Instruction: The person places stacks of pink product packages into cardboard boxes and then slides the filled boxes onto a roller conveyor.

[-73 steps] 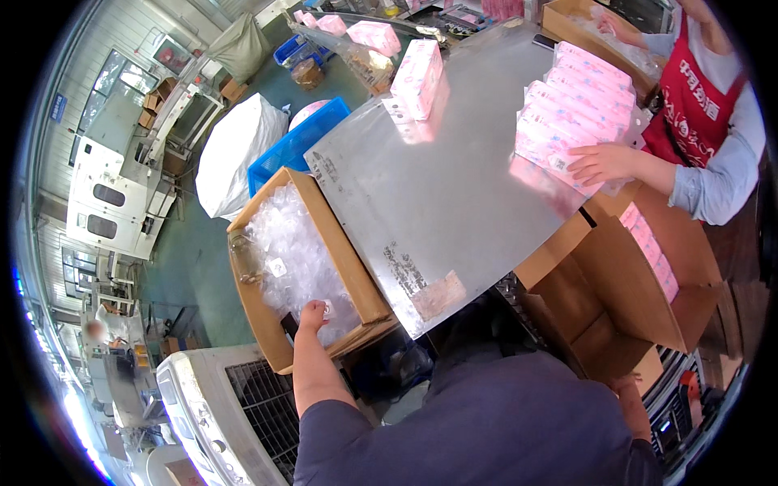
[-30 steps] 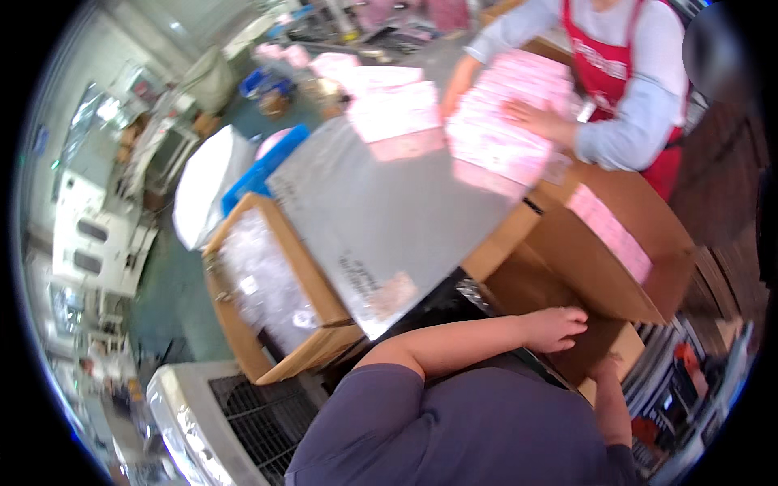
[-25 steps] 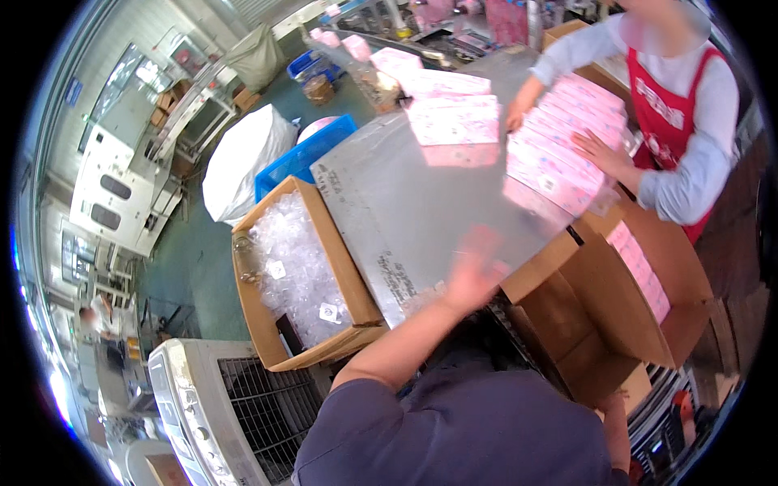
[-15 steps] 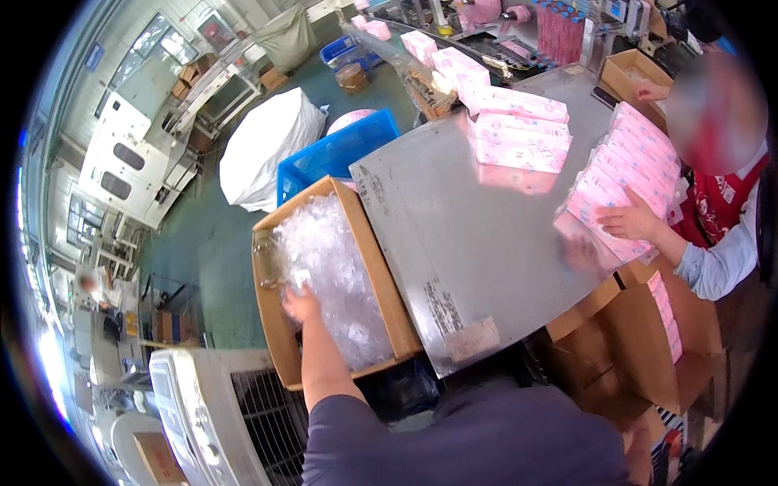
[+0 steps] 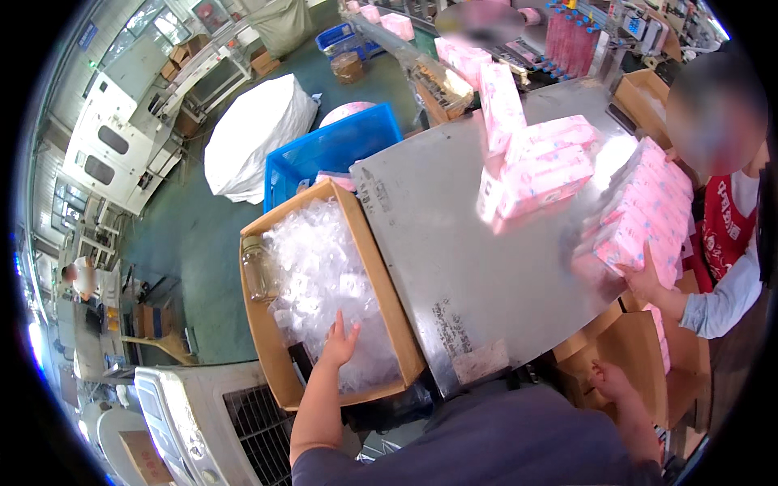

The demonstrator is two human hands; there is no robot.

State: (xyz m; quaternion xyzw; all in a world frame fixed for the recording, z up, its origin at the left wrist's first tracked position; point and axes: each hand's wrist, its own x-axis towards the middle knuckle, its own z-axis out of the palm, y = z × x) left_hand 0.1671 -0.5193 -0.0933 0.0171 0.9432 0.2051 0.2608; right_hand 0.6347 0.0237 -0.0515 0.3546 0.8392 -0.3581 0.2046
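My left hand (image 5: 340, 344) is open over a cardboard box (image 5: 409, 344) full of crumpled clear plastic bags (image 5: 324, 251). Its fingers are spread and nothing shows between them. A clear jar (image 5: 256, 267) and a dark flat object (image 5: 301, 361) lie along the box's left side. At the lower right, my right hand (image 5: 612, 381) is beside an opened carton (image 5: 628, 352). Its fingers are loosely bent and apart, with no object visible in them. Another person's hand (image 5: 648, 279) holds the near end of a row of pink packs (image 5: 644, 206) on the metal table.
The grey metal table (image 5: 486, 275) carries more pink packs (image 5: 547, 174) near its far side. Beyond the box stand a blue crate (image 5: 332, 146) and a large white sack (image 5: 255, 138). A white machine with a grille (image 5: 194, 421) is at the lower left.
My left hand has moved nearer and right across the plastic bags, its fingers spreading. My right hand has come up beside the carton. The other person's pink packs are now tilted up and gathered.
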